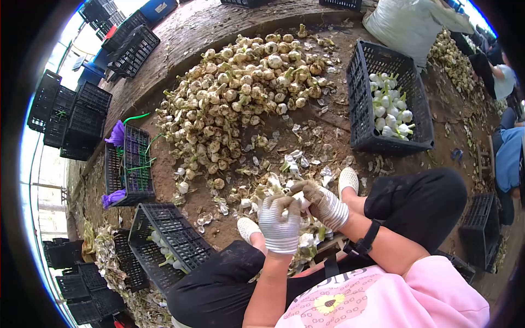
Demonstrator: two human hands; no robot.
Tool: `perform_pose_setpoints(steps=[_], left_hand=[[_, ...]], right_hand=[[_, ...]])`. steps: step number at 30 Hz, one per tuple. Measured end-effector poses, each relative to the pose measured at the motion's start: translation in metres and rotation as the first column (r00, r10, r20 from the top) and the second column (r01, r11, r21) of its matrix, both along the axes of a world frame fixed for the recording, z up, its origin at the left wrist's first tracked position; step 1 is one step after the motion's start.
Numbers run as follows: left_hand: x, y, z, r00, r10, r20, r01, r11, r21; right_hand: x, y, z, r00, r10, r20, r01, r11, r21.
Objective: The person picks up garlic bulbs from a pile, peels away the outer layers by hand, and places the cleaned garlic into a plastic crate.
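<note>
My left hand (279, 221), in a striped work glove with a soiled brown palm area, has its fingers curled against a whitish garlic bulb (302, 201). My right hand (324, 205), gloved the same way, closes on that bulb from the other side. The fingers cover much of it. Below and around the hands lie peeled garlic skins and trimmings (294, 163). Beyond them rises a large heap of unpeeled, soil-marked garlic bulbs (246, 82).
A black crate (358, 117) with clean white garlic bulbs (390, 112) stands at front right. Another black crate (143, 240), holding some bulbs, is by my left knee. Stacked crates (87, 109) line the left. A white sack (402, 27) and a person in blue (509, 156) are on the right.
</note>
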State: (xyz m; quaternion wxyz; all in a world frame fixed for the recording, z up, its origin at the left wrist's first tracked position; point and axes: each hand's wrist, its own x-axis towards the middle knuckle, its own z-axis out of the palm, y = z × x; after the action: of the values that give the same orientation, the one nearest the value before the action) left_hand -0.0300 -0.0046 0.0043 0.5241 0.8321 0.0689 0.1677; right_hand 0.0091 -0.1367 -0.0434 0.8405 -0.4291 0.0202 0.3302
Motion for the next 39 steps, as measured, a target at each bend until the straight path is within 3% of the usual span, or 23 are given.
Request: perform_pose_setpoints(steps=[4, 7, 10, 12, 15, 17, 18, 20, 22, 23, 24, 26, 27, 28, 30, 31, 32, 33, 34, 35, 36, 38, 39], left_hand=[[0.007, 0.027, 0.007, 0.958, 0.104, -0.267, -0.250, 0.762, -0.598], [0.007, 0.047, -0.009, 0.947, 0.109, -0.303, -0.283, 0.731, -0.620], [0.010, 0.054, -0.011, 0.943, 0.147, -0.298, -0.328, 0.555, -0.765], [0.010, 0.058, 0.001, 0.952, 0.174, -0.252, -0.306, 0.546, -0.780], [0.009, 0.066, -0.009, 0.960, 0.206, -0.191, -0.280, 0.761, -0.585], [0.006, 0.066, -0.008, 0.976, -0.007, -0.217, -0.056, 0.957, -0.283], [0.005, 0.057, -0.008, 0.977, -0.105, -0.186, 0.077, 0.985, -0.153], [0.005, 0.025, 0.022, 0.981, -0.168, -0.096, 0.157, 0.982, -0.108], [0.001, 0.005, 0.018, 0.985, -0.173, -0.018, 0.174, 0.978, 0.116], [0.002, 0.004, -0.004, 0.958, -0.280, 0.054, 0.277, 0.959, 0.059], [0.004, 0.005, -0.002, 0.988, -0.154, -0.006, 0.148, 0.960, -0.238], [0.009, 0.009, 0.005, 0.975, 0.018, -0.222, -0.175, 0.679, -0.713], [0.013, 0.026, -0.008, 0.989, 0.090, -0.115, -0.144, 0.726, -0.672], [0.017, 0.036, -0.001, 0.970, 0.161, -0.180, -0.240, 0.714, -0.658], [0.012, 0.056, -0.025, 0.964, 0.163, -0.212, -0.266, 0.668, -0.695], [0.007, 0.065, -0.057, 0.964, 0.066, -0.259, -0.215, 0.768, -0.604], [0.001, 0.073, -0.084, 0.946, -0.019, -0.323, -0.155, 0.850, -0.504], [-0.005, 0.064, -0.094, 0.869, -0.057, -0.492, -0.131, 0.932, -0.339], [-0.006, 0.053, -0.087, 0.860, -0.142, -0.491, 0.159, 0.987, -0.007], [-0.005, 0.042, -0.077, 0.828, -0.192, -0.526, 0.145, 0.981, -0.130], [-0.004, 0.037, -0.085, 0.834, -0.196, -0.515, 0.185, 0.980, -0.073], [0.005, 0.050, -0.110, 0.802, -0.162, -0.574, 0.094, 0.985, -0.147], [0.010, 0.061, -0.130, 0.822, -0.076, -0.565, -0.062, 0.973, -0.221]], right_hand=[[0.001, -0.002, -0.001, 0.998, -0.006, -0.059, 0.014, 0.991, 0.130], [0.003, -0.006, -0.002, 0.994, 0.030, -0.108, 0.001, 0.963, 0.270], [0.005, -0.006, -0.002, 0.961, 0.011, -0.278, 0.035, 0.986, 0.161], [0.005, -0.012, 0.005, 0.915, 0.041, -0.401, -0.007, 0.996, 0.087], [0.007, -0.013, 0.008, 0.904, 0.035, -0.425, -0.016, 0.999, 0.048], [0.009, -0.016, 0.007, 0.895, 0.060, -0.441, -0.020, 0.995, 0.096], [0.009, -0.017, 0.006, 0.891, 0.071, -0.449, -0.019, 0.993, 0.118], [0.007, -0.014, 0.009, 0.888, 0.057, -0.457, -0.013, 0.995, 0.099], [0.003, -0.011, 0.012, 0.872, 0.080, -0.483, -0.021, 0.992, 0.126], [0.003, -0.010, 0.013, 0.858, 0.109, -0.502, -0.030, 0.986, 0.163], [0.003, -0.009, 0.015, 0.844, 0.137, -0.519, -0.036, 0.979, 0.200], [0.004, -0.011, 0.020, 0.867, 0.145, -0.477, -0.055, 0.979, 0.198], [0.005, -0.013, 0.022, 0.877, 0.147, -0.458, -0.061, 0.979, 0.197], [0.007, -0.013, 0.023, 0.887, 0.152, -0.436, -0.070, 0.978, 0.197], [0.016, -0.020, 0.010, 0.905, 0.087, -0.416, -0.017, 0.986, 0.169], [0.024, -0.028, 0.010, 0.942, -0.024, -0.334, 0.069, 0.990, 0.124], [0.039, -0.038, 0.019, 0.870, -0.154, -0.469, 0.318, 0.901, 0.296], [0.048, -0.065, 0.018, 0.942, -0.204, -0.267, 0.297, 0.875, 0.381], [0.063, -0.063, 0.049, 0.859, -0.165, -0.485, 0.492, 0.525, 0.695], [0.068, -0.067, 0.057, 0.872, -0.310, -0.378, 0.489, 0.574, 0.657], [0.067, -0.064, 0.051, 0.838, -0.374, -0.398, 0.542, 0.654, 0.528], [0.063, -0.055, -0.024, 0.784, -0.342, -0.518, 0.527, 0.807, 0.265], [0.049, -0.035, -0.002, 0.876, -0.287, -0.388, 0.301, 0.953, -0.026]])
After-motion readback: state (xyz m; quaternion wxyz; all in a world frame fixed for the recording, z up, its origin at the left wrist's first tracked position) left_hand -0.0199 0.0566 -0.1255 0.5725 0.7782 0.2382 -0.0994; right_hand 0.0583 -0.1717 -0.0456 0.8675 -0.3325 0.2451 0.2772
